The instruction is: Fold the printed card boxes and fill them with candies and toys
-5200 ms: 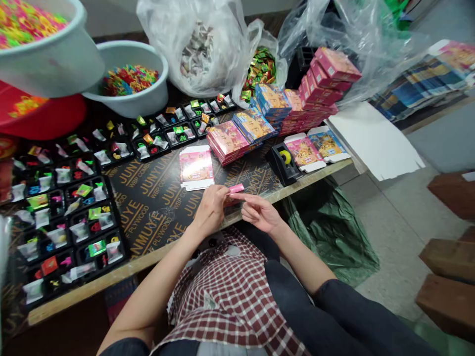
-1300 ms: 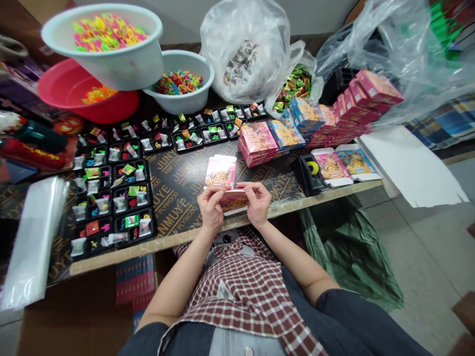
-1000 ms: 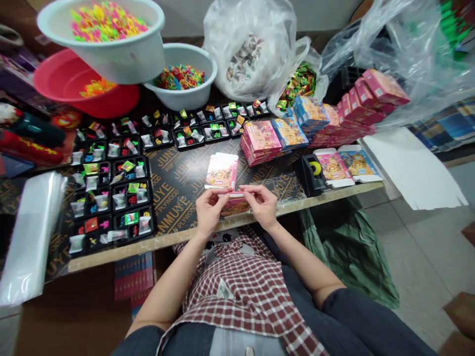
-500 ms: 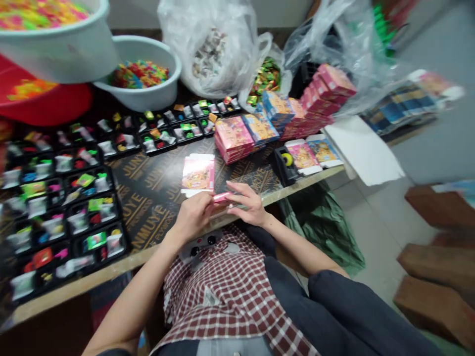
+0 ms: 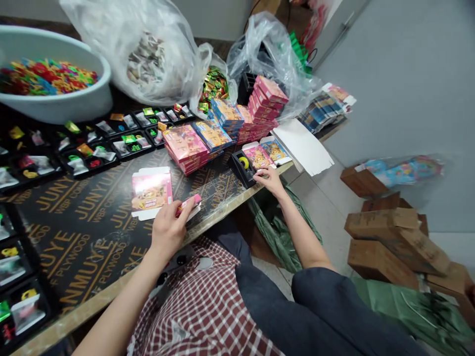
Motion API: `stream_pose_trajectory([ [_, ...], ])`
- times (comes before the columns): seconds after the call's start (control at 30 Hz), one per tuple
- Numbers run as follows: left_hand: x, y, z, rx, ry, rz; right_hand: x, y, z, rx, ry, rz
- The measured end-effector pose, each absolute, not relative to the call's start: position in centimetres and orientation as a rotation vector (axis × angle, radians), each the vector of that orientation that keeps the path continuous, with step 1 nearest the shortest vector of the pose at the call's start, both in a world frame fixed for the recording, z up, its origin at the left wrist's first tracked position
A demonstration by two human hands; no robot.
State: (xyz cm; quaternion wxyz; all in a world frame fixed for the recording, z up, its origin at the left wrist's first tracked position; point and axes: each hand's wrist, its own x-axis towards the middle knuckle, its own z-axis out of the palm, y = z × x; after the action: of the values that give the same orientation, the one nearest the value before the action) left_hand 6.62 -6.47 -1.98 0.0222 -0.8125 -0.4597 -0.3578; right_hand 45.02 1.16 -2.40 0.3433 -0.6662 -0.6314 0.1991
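Pink folded carton (image 5: 194, 201) under the left hand (image 5: 168, 228), black tape dispenser (image 5: 245, 177) by the right hand (image 5: 270, 180).
The left fingers grip the carton near the table's front edge (image 5: 229, 209), just beside a flat carton (image 5: 152, 190); the right fingertips are at the dispenser's near end, and whether they pinch any tape cannot be told. If the left grip loosens, the carton could spring apart or slide off; a hard sideways tug might drag the dispenser over the edge.
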Motion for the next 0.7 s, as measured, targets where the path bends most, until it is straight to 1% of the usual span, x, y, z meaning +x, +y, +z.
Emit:
stream_pose_trajectory([
  [0.13,6.7,-6.7,-1.9,-2.492,-1.413,-1.105,44.0,1.0,-2.0,-1.610,-1.627,0.503],
  [0.2,6.7,-6.8,-1.8,-2.463,-1.399,-1.083,43.6,0.2,-1.9,-1.594,-1.516,0.494],
  [0.33,6.8,-6.7,-1.5,-2.434,-1.369,-1.078,43.3,-1.8,-2.5,-1.618,-1.217,0.597],
  [0.47,6.6,-6.7,-1.3,-2.464,-1.334,-1.079,43.2,-2.9,-4.0,-1.654,-1.157,0.678],
  [0.6,6.5,-6.6,-1.5,-2.485,-1.380,-1.126,42.6,-2.5,-5.3,-1.693,-1.122,0.579],
  [0.7,6.8,-6.6,-1.7,-2.471,-1.468,-1.178,41.4,-2.7,-5.4,-1.660,-0.952,0.466],
])
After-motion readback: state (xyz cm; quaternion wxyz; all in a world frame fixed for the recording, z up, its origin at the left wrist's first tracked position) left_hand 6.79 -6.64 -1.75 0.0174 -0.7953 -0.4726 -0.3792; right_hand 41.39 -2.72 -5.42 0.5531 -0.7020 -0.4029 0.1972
